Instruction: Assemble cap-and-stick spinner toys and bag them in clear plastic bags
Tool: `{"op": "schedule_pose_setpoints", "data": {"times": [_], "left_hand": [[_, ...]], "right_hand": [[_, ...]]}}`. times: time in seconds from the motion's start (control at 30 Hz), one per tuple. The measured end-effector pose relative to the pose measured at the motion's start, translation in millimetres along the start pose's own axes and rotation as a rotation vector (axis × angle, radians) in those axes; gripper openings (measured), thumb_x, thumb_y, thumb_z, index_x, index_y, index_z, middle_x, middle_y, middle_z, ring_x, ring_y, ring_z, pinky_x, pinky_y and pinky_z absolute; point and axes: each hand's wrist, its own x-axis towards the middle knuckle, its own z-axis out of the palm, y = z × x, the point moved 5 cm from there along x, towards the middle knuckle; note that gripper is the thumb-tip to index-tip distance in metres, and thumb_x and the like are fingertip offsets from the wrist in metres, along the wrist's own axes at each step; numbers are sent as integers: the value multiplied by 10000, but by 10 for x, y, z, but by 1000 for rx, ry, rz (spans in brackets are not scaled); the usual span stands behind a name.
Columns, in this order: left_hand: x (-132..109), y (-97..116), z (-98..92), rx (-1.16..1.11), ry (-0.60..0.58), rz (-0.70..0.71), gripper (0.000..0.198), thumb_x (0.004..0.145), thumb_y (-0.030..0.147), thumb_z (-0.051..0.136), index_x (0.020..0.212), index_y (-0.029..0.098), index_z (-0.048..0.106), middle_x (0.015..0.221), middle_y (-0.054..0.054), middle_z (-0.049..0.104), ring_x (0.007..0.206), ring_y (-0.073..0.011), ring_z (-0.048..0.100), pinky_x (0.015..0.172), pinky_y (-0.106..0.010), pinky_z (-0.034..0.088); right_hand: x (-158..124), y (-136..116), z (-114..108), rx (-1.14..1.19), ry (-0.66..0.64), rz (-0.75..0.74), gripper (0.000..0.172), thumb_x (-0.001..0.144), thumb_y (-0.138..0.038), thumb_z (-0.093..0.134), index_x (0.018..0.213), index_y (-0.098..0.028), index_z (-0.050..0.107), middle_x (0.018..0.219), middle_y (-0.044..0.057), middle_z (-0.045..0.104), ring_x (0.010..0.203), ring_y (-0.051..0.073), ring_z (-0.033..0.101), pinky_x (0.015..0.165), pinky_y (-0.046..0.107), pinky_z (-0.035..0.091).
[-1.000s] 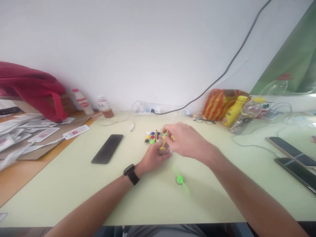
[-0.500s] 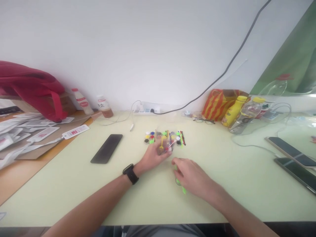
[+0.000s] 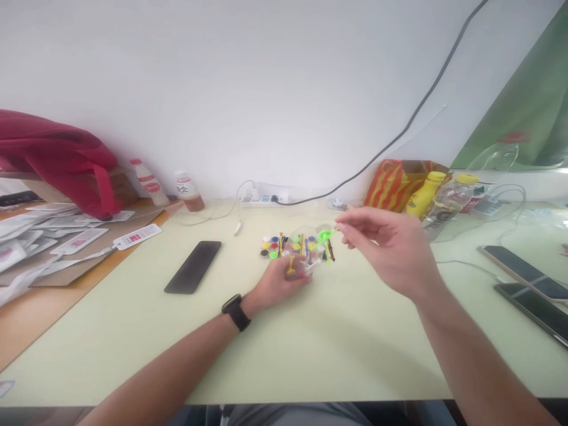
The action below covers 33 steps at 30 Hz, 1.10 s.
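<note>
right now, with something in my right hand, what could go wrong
The green piece, pinched near one thin end by the right hand, might twist or slip. The left hand, curled around a yellow piece, is close to small colourful discs, so a bump could scatter them.

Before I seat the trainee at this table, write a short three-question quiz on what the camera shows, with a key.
1. True or false: the stemmed plastic disc in the grip of the right hand is red.
2. Multiple choice: how does the black smartphone to the left of the left hand rest?
A) Standing on its edge
B) Lying flat
C) Propped up at a slant
3. Fill in: the black smartwatch is worn on the person's ____ arm.

Key:
1. False; it is bright green.
2. B
3. left
</note>
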Motion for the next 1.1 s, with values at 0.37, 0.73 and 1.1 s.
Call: {"op": "schedule_pose_setpoints", "data": {"times": [0.37,0.73,1.1], "left_hand": [[2,-16,19,-24,-13,8,208,839,328,776,849,153,664,819,-14,651,753,-157,581,703,-269,491],[-10,-26,6,-42,0,22,208,860,326,769,843,145,667,819,-32,669,729,-155,581,660,-265,475],[-15,-24,26,-52,-26,25,196,879,336,754,950,162,699,892,-53,683,817,-182,617,741,-299,525]], "right_hand": [[102,13,355,-266,-252,-99,192,941,-167,604,956,-218,788,825,11,759,663,153,618,594,284,445],[137,-79,641,-697,-448,-219,234,883,-45,527,802,-179,701,785,37,716,705,176,585,681,322,330],[208,-204,561,-998,-505,-361,231,843,-25,514,684,-176,589,690,50,628,734,205,518,702,356,246]]}}
